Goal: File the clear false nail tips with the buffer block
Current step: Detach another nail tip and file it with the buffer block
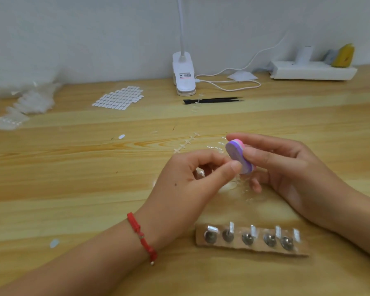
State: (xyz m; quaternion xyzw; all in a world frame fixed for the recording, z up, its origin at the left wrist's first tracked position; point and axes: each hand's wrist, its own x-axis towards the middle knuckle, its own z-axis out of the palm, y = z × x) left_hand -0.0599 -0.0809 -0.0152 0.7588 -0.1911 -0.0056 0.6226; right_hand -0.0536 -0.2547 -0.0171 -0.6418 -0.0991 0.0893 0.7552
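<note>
My right hand (286,167) grips a small oval buffer block (236,152) with purple, pink and white layers, held between thumb and fingers above the wooden table (73,178). My left hand (192,180), with a red string bracelet on its wrist, pinches something tiny between thumb and forefinger right against the block's purple face; a clear nail tip there is too small and see-through to make out. Clear nail tips and their plastic sprues (188,143) lie scattered on the table behind and under my hands.
A wooden strip with several metal nail stands (251,239) lies in front of my hands. Black tweezers (214,100), a sheet of adhesive tabs (120,97), a white clip lamp (184,77) with cable, plastic bags (28,103) and a white box (312,70) sit further back.
</note>
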